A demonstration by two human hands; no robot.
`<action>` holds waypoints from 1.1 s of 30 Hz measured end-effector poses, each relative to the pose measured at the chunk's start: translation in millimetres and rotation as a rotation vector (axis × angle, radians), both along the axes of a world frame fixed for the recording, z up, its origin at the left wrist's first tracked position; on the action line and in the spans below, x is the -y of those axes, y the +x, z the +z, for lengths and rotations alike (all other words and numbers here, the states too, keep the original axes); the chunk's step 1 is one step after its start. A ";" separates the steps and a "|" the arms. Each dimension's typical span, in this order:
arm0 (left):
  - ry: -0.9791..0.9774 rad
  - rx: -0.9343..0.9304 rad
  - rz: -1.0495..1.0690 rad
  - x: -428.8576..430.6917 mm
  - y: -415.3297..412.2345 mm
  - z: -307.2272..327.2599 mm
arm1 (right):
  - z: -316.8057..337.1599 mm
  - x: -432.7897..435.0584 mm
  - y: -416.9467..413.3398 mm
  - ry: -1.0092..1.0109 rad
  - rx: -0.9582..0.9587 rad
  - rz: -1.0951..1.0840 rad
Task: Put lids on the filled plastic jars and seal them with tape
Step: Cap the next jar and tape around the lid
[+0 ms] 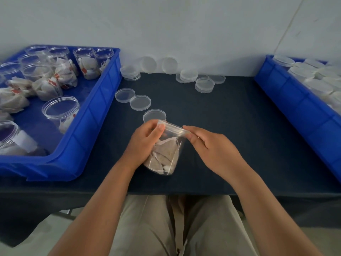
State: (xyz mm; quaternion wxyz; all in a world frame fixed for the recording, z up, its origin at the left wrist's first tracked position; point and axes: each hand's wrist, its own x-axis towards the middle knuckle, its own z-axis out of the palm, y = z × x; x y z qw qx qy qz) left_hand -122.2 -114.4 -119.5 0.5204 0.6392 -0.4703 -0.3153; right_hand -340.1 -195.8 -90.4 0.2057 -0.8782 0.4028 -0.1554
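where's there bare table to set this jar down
Widest free patch: dark table between right hand and right blue bin. Narrower strip between left blue bin and left hand. Loose lids crowd the back edge.

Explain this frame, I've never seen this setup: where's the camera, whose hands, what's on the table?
There is no robot here. One wide-angle camera sits on a person's head and looks down at their own hands. The left hand grips a clear jar of tea-bag-like sachets, held tilted. The right hand pinches the lid at its mouth. Loose lids lie on the dark table. The left blue bin holds open filled jars; the right blue bin holds what look like lidded jars. No tape is visible.
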 end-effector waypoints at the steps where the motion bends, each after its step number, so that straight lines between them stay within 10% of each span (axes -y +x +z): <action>1: -0.049 0.054 0.103 -2.7 -2.0 3.3 | 0.6 -3.2 -0.4 -0.018 0.002 -0.025; 9: 0.125 0.453 0.248 -6.4 -53.5 14.7 | 1.9 -29.1 10.7 -0.236 -0.086 -0.129; 16: 0.082 0.137 0.189 -0.1 -20.8 15.3 | -2.8 -3.7 -9.4 0.214 0.129 0.058; 27: 0.012 -0.259 -0.151 1.2 5.2 1.0 | -0.5 12.4 -2.0 0.198 0.075 0.150; 33: -0.065 0.143 0.027 1.6 -2.0 12.4 | 0.5 1.4 -1.1 0.112 0.115 0.060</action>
